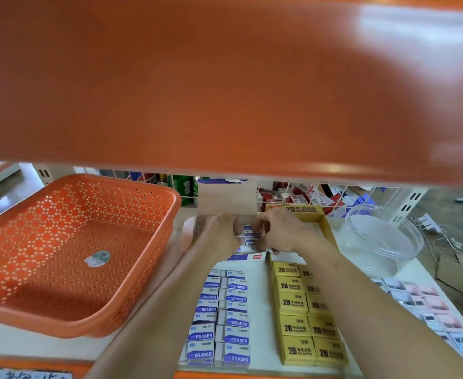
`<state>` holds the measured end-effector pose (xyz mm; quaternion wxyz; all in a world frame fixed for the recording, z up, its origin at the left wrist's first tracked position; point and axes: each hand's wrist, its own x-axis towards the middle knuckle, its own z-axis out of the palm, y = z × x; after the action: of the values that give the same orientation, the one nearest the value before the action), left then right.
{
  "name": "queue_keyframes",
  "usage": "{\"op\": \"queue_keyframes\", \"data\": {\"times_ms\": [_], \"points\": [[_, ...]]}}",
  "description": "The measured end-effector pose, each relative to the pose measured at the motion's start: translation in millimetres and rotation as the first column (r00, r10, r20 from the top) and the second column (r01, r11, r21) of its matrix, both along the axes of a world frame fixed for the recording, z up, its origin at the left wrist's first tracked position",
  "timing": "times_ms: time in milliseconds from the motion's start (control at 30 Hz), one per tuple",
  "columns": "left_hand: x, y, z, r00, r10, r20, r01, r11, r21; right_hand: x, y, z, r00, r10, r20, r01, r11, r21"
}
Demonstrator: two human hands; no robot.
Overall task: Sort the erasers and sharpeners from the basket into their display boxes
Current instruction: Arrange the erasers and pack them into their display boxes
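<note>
Two hands meet well to the right of the orange basket (60, 242), level with its far rim, at the back of the white shelf (19, 343). The right hand (279, 233) pinches a blue-and-white eraser (250, 234) between thumb and curled fingers. The left hand (219, 231) has its fingers bent against the left end of that same eraser, but motion blur hides whether it grips or only touches. A barcode shows on a white pack just under the fingers.

The basket sits tilted, its near edge hanging over the shelf front, and holds nothing but a round sticker (97, 258) on its floor.

Just right of the basket, and nearer the camera than the hands, rows of boxed erasers (222, 318) lie two across, marked ERASER in blue. One step further right of the basket, yellow erasers (306, 315) marked 2B lie in two rows of their own. The yellow display box (296, 210) they belong to stands open behind them, its back panel upright just past the right hand.

Further right again stands a clear round tub (383, 236). Beyond it, at the edge of the view farthest from the basket, lie small pink and white packs (430, 305), too blurred to name.

Above the basket and everything beside it, an orange shelf board (224, 77) fills the top half of the view.
</note>
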<state>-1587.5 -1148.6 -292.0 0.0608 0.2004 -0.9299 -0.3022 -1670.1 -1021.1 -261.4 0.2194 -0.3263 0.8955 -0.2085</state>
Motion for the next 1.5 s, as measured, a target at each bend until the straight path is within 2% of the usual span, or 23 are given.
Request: {"op": "queue_keyframes", "data": {"times_ms": [167, 300, 433, 500, 567, 600, 700, 767, 900, 1033, 1167, 1267, 1367, 1433, 1500], "points": [[2, -3, -4, 1.0, 0.016, -0.021, -0.016, 0.999, -0.036, -1, -8, -12, 0.973, 0.024, -0.23, -0.008, 0.997, 0.073], [6, -2, -4, 0.999, -0.041, -0.024, 0.04, 0.998, -0.041, 1, -8, -11, 0.969, 0.016, -0.245, -0.003, 0.999, 0.052], [30, 1, 10, 0.985, -0.082, -0.153, 0.062, 0.989, -0.135, 8, -4, -3, 0.973, 0.018, -0.23, -0.003, 0.998, 0.063], [51, 3, 20, 0.978, -0.097, -0.186, 0.073, 0.989, -0.129, 18, -2, 4, 0.965, -0.015, -0.26, 0.026, 0.999, 0.037], [71, 4, 27, 0.983, -0.123, -0.137, 0.11, 0.989, -0.101, 33, 1, 14, 0.965, -0.024, -0.259, 0.012, 0.999, -0.047], [80, 5, 28, 0.985, -0.143, -0.093, 0.134, 0.986, -0.098, 41, 3, 20, 0.976, 0.027, -0.214, -0.04, 0.998, -0.055], [98, 7, 25, 0.992, -0.129, 0.012, 0.129, 0.984, -0.125, 66, 2, 27, 0.971, 0.236, -0.043, -0.23, 0.967, 0.107], [103, 6, 21, 0.994, -0.071, 0.078, 0.082, 0.985, -0.152, 76, 1, 23, 0.959, 0.279, -0.055, -0.262, 0.943, 0.207], [106, 6, 20, 0.993, -0.054, 0.105, 0.067, 0.99, -0.125, 83, 0, 17, 0.949, 0.295, -0.109, -0.263, 0.935, 0.238], [107, 6, 17, 0.996, -0.064, 0.054, 0.071, 0.986, -0.15, 84, 1, 17, 0.952, 0.282, -0.115, -0.253, 0.943, 0.218], [104, 4, 18, 0.997, -0.083, -0.005, 0.083, 0.992, -0.098, 84, 5, 22, 0.96, 0.253, -0.122, -0.235, 0.962, 0.142], [91, 1, 24, 0.994, -0.082, -0.067, 0.081, 0.997, -0.021, 71, 8, 27, 0.977, 0.162, -0.138, -0.156, 0.986, 0.054], [70, -4, 27, 0.991, -0.067, -0.114, 0.064, 0.998, -0.026, 47, 6, 26, 0.974, 0.023, -0.224, -0.023, 1.0, 0.004], [54, -8, 23, 0.994, -0.056, -0.097, 0.053, 0.998, -0.025, 37, 4, 20, 0.968, -0.002, -0.25, 0.01, 0.999, 0.03], [39, -9, 18, 0.998, -0.037, -0.041, 0.036, 0.999, -0.013, 35, -1, 12, 0.965, 0.045, -0.26, -0.015, 0.993, 0.117]]}}
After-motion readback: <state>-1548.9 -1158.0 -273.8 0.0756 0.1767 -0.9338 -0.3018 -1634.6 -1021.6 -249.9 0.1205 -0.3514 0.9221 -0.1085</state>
